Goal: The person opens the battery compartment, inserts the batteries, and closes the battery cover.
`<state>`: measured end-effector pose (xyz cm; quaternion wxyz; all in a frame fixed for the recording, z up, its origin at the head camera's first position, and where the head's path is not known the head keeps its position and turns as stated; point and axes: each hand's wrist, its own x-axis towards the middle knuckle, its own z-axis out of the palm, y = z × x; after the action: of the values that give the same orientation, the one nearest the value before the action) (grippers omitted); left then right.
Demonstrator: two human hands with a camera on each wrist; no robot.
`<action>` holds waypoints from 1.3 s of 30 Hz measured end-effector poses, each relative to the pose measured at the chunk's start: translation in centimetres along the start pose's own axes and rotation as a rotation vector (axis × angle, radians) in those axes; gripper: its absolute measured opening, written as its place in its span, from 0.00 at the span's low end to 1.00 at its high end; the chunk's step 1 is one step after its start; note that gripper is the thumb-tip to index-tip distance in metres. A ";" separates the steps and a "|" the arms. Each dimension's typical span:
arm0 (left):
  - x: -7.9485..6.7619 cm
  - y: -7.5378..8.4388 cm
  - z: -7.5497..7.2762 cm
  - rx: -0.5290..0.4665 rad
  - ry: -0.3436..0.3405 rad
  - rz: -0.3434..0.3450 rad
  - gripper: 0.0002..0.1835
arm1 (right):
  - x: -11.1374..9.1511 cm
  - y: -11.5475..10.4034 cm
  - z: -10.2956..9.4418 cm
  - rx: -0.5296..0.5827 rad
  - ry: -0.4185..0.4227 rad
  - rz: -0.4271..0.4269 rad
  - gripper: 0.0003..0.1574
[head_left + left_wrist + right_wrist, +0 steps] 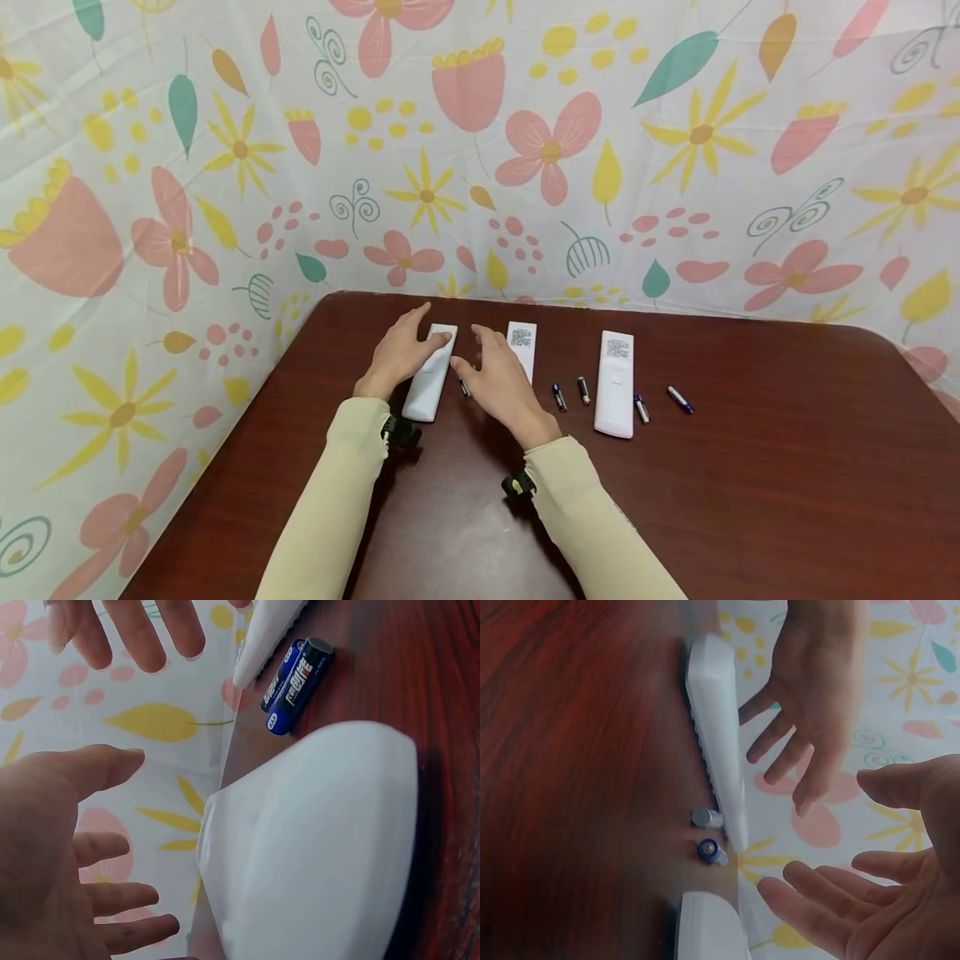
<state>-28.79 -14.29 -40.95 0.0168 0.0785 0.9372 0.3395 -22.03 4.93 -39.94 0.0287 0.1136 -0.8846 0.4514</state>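
Observation:
Three white remote controls lie back side up on the table in the head view. My left hand (pixel 401 354) is over the left remote (pixel 431 385), its fingers spread and relaxed. To its right, my right hand (pixel 501 382) hovers with loosely bent fingers and covers part of the middle remote (pixel 522 343). Neither hand holds anything. In the left wrist view, two blue-and-black AAA batteries (pixel 301 684) lie side by side between the left and middle remotes. The right wrist view shows the left remote (pixel 718 720) lying along the table, with the palms facing each other above it.
Farther right lies the third remote (pixel 615 383). Left of it are two batteries, one dark battery (pixel 559 397) and another battery (pixel 583 391). A battery (pixel 641 408) lies by its right edge, and a blue-and-white one (pixel 680 399) beyond. A flower-printed curtain (pixel 480 167) hangs behind the table.

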 end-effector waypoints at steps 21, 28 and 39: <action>0.5 -0.9 -0.6 0.020 0.032 -0.037 0.38 | 0.2 -0.5 1.8 0.020 -0.006 0.049 0.39; 0.8 -1.1 -0.5 0.037 0.021 -0.062 0.38 | 0.4 -0.6 2.0 0.006 -0.022 0.046 0.39; 1.5 -0.4 0.0 0.066 0.019 -0.128 0.38 | 1.3 -0.8 1.9 -0.085 -0.040 0.027 0.41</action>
<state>-30.34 -14.36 -41.21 0.0268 0.0159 0.9511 0.3074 -22.96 2.73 -40.19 0.0096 0.1094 -0.9048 0.4115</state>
